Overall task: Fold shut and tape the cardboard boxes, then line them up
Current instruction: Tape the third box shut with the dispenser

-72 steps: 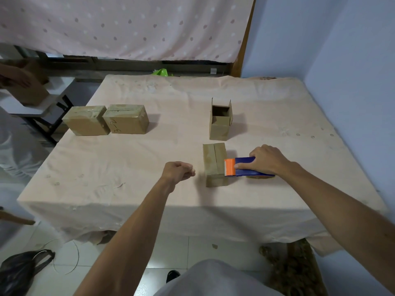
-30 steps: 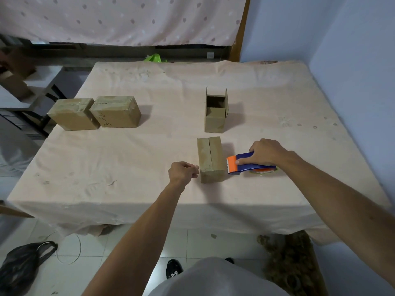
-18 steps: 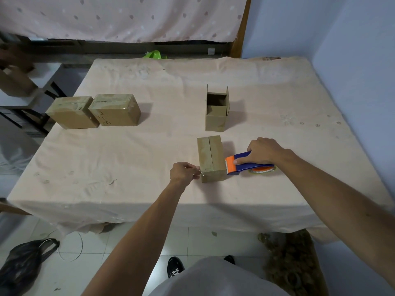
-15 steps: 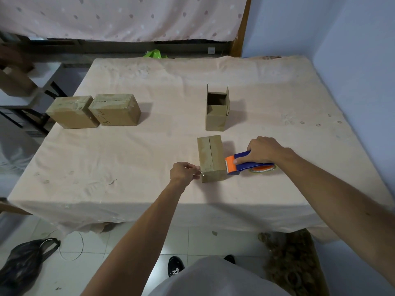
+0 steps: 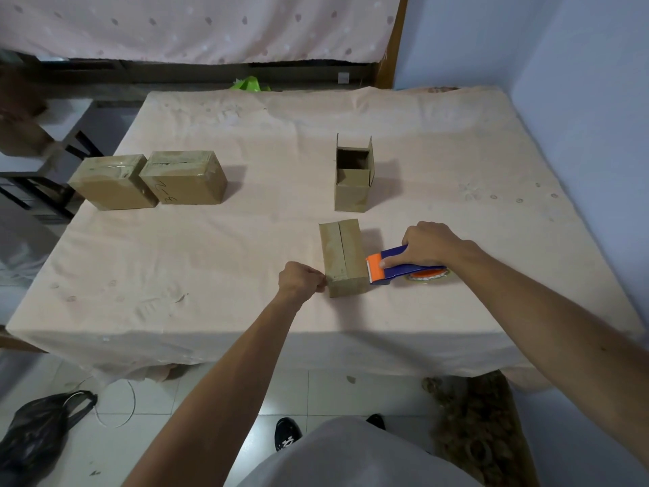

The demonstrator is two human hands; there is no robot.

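Observation:
A small closed cardboard box (image 5: 342,254) lies near the table's front edge, its flaps meeting in a seam on top. My left hand (image 5: 300,281) pinches at the box's near left corner, where a strip of tape seems to end. My right hand (image 5: 430,246) grips a blue and orange tape dispenser (image 5: 389,267), whose orange blade end touches the box's right side. Behind it an open box (image 5: 353,186) stands upright with its flaps up. Two taped boxes (image 5: 114,182) (image 5: 184,177) sit side by side at the far left.
The table (image 5: 246,258) wears a beige cloth and meets blue walls (image 5: 579,100) on the right and at the back right. A black bag (image 5: 33,434) lies on the tiled floor at lower left. A dark stand (image 5: 42,177) with another box is left of the table.
My left hand has moved right from open table to the closed box's near left corner. My right hand and the tape dispenser have stayed against the box's right side.

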